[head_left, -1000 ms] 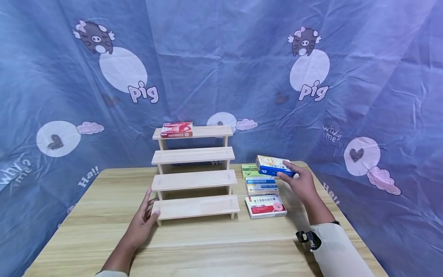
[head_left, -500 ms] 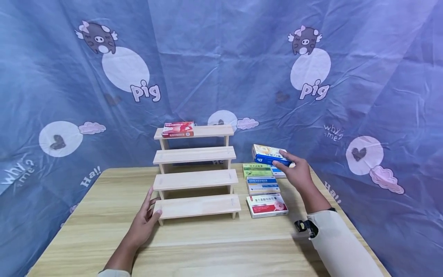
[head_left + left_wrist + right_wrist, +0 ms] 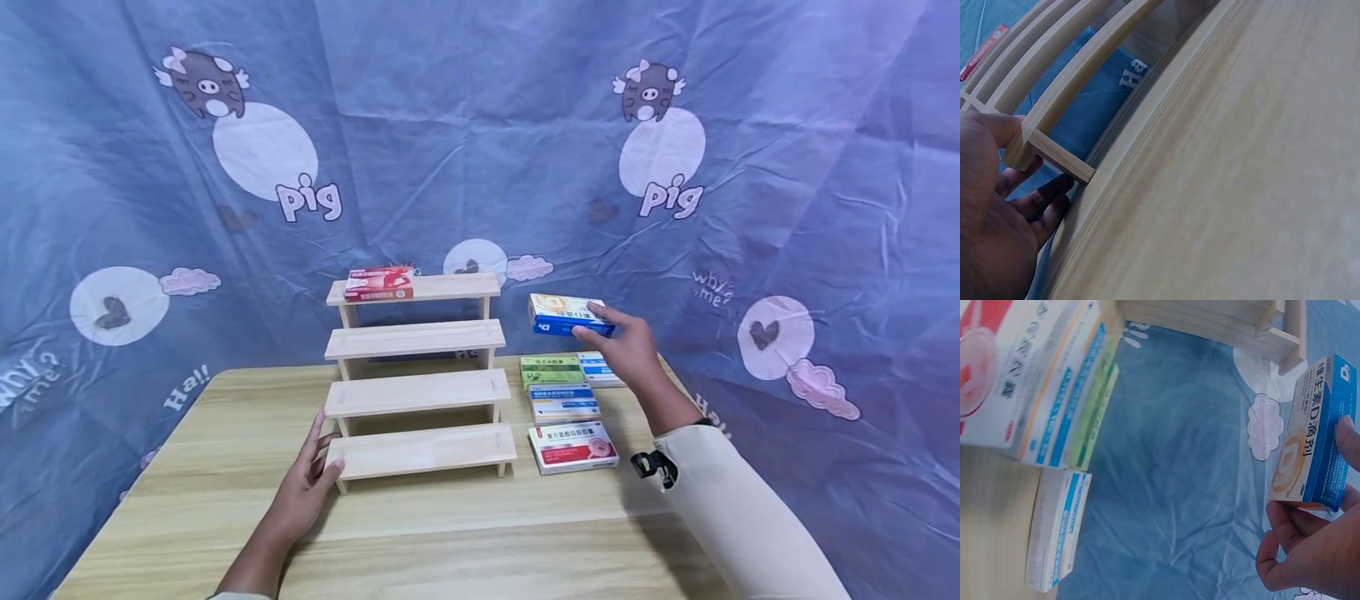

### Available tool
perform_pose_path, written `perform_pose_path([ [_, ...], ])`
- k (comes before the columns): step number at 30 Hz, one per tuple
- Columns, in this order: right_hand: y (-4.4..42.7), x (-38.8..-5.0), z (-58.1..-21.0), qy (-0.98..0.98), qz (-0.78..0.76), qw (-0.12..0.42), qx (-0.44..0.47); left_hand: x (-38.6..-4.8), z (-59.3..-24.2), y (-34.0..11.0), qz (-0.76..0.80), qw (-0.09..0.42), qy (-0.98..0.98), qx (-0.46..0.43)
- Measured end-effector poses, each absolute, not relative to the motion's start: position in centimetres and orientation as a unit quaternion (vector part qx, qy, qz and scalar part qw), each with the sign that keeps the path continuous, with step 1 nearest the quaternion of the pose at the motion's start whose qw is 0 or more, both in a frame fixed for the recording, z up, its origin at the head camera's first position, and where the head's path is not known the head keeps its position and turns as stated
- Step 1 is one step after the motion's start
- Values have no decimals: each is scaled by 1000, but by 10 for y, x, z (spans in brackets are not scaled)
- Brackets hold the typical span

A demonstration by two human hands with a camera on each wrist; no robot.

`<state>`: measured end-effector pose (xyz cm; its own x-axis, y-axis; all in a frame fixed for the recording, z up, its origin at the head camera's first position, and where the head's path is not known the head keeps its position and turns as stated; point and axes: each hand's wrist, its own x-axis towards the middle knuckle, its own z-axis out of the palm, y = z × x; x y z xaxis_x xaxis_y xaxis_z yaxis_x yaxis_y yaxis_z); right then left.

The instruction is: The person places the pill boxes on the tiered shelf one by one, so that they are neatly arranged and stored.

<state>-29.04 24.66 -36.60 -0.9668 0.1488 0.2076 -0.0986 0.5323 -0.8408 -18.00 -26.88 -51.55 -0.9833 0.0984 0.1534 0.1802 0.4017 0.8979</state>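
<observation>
My left hand (image 3: 300,492) holds the left end of the stepped wooden rack (image 3: 420,451); the left wrist view shows the thumb over the bottom step's end (image 3: 1075,78) and the fingers (image 3: 1044,203) beside and under it. My right hand (image 3: 630,354) pinches a white and blue box (image 3: 567,315) between thumb and fingers, in the air right of the rack's top step. That same box (image 3: 1313,434) is at the right of the right wrist view, its orange-marked face showing, with the hand (image 3: 1316,550) on its lower end. A red and white box (image 3: 379,284) lies on the top step's left part.
Right of the rack on the table (image 3: 450,550) lie a green box (image 3: 551,372), a blue and white box (image 3: 596,369), another blue and white box (image 3: 564,403) and a red and white box (image 3: 573,447). A blue patterned cloth (image 3: 480,167) hangs behind.
My right hand has raised the white and blue box off the group of boxes and moved it left, towards the rack's top. The left hand stays at the rack.
</observation>
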Motion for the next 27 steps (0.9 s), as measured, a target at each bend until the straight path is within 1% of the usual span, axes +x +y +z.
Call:
perform_pose_path([
  [6, 239, -295, -355, -858, 494, 136, -24, -181, -515, -269, -537, 43, -838, -85],
  [14, 226, -308, -343, -848, 504, 163, 1, -180, -514, -270, -541, 34, -836, -79],
  [22, 207, -320, -331, -827, 536, 169, 9, -179, -514, -267, -551, 31, -831, -77],
  [27, 193, -330, -329, -820, 539, 192, 24, -177, -513, -267, -551, 29, -830, -78],
])
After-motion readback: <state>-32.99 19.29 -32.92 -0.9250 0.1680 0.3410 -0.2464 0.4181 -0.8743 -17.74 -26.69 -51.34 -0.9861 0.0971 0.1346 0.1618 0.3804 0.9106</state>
